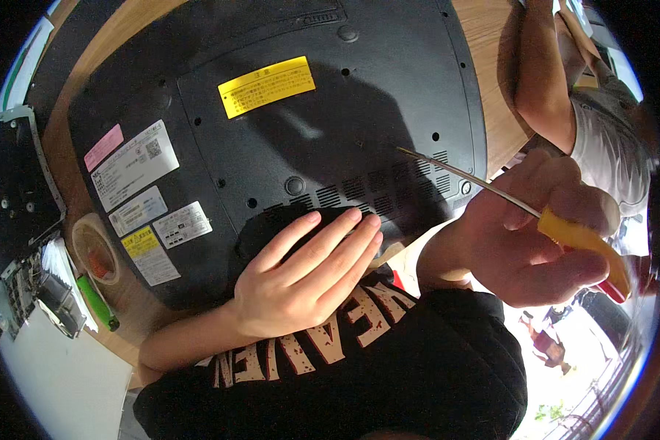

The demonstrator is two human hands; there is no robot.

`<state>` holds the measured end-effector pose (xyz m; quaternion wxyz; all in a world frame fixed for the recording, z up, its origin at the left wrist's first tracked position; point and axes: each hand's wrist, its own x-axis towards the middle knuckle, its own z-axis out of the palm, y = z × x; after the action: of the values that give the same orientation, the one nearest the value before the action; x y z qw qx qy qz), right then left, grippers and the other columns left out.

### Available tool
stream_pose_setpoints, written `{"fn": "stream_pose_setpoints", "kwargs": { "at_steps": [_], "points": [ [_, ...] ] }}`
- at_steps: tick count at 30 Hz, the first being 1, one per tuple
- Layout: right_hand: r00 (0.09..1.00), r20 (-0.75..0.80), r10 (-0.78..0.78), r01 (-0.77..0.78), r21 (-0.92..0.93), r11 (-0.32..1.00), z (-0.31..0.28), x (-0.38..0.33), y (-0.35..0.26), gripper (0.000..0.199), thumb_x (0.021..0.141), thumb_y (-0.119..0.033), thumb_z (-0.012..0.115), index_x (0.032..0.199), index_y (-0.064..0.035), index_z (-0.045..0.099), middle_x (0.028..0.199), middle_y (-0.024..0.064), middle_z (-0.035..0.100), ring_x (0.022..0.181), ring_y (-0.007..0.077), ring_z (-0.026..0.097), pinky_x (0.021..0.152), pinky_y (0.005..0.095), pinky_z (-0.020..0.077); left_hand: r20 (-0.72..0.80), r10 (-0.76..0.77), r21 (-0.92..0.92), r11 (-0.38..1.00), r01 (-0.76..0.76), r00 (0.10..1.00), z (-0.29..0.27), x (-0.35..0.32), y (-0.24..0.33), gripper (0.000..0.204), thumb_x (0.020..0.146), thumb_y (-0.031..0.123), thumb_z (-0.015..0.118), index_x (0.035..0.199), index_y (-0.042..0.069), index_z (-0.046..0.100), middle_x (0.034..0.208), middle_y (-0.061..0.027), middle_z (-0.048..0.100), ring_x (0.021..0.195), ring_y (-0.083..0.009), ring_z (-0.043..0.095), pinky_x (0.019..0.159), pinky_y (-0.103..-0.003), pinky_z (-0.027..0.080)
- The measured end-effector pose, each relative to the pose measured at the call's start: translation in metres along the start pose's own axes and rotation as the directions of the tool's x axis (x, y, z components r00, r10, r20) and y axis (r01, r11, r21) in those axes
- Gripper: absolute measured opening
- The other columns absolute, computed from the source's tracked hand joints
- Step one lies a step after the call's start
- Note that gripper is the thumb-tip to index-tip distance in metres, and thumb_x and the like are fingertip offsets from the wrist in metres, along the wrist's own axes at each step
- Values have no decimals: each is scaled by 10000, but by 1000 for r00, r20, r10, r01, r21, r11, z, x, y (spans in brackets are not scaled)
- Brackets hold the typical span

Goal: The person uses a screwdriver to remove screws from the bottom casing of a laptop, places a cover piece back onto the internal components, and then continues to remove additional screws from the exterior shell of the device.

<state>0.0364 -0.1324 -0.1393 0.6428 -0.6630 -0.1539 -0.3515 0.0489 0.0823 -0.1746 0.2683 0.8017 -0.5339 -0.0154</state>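
A black laptop (264,154) lies upside down on a wooden table, with its underside, vent slots and screw holes facing up. My left hand (308,271) rests flat on its near edge, fingers stretched out beside the vents. In my right hand (543,227) is a screwdriver (491,189) with a yellow and red handle, raised at the laptop's right side. Its thin metal shaft points left over the vents. Whether the tip touches the case I cannot tell. A yellow label (266,86) and several paper stickers are on the underside.
On the left stand a round tub (95,249) with small orange-brown contents, a green-handled tool (97,302), a black panel (22,176) and a circuit board with metal parts (29,290). Another person's arm (546,81) is at the upper right, by the wooden table (500,59).
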Motion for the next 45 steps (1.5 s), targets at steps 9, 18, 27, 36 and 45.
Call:
{"fn": "stream_pose_setpoints", "kwargs": {
  "at_steps": [9,18,27,36,45],
  "points": [
    [998,-64,21,-21,-5,1000,12,-1,10,427,965,-418,423,1002,-6,527,822,68,482,618,117,375,542,237,327,21,36,10,999,-37,999,-3,3,-5,261,881,210,552,1086,129,693,1176,10,646,1112,-141,590,1024,-377,362],
    [997,-75,19,-19,-1,1000,17,3,14,445,968,-413,408,960,23,495,806,79,458,589,122,362,550,271,303,6,26,-24,999,-26,1000,-4,2,-6,262,881,207,551,1083,118,691,1183,5,642,1111,-149,593,1012,-387,382],
    [997,-56,51,-50,16,999,14,3,14,465,980,-437,353,955,7,487,742,53,411,567,108,320,550,259,280,21,41,-12,999,-40,999,-5,3,-7,270,893,209,531,1097,119,683,1204,4,631,1124,-145,585,1025,-394,370],
    [996,-47,71,-70,23,997,16,2,14,484,966,-457,375,945,18,467,728,67,371,615,113,295,531,240,295,11,34,-4,999,-34,999,-2,-1,-7,274,898,205,510,1099,131,681,1214,9,623,1134,-134,573,1053,-384,347],
    [996,-58,66,-67,-20,998,20,5,15,465,962,-449,390,899,3,478,703,35,393,547,102,304,508,256,257,12,37,-20,999,-36,999,-5,0,-8,275,892,216,519,1092,128,687,1194,9,634,1117,-130,582,1045,-390,347]
  ]
}}
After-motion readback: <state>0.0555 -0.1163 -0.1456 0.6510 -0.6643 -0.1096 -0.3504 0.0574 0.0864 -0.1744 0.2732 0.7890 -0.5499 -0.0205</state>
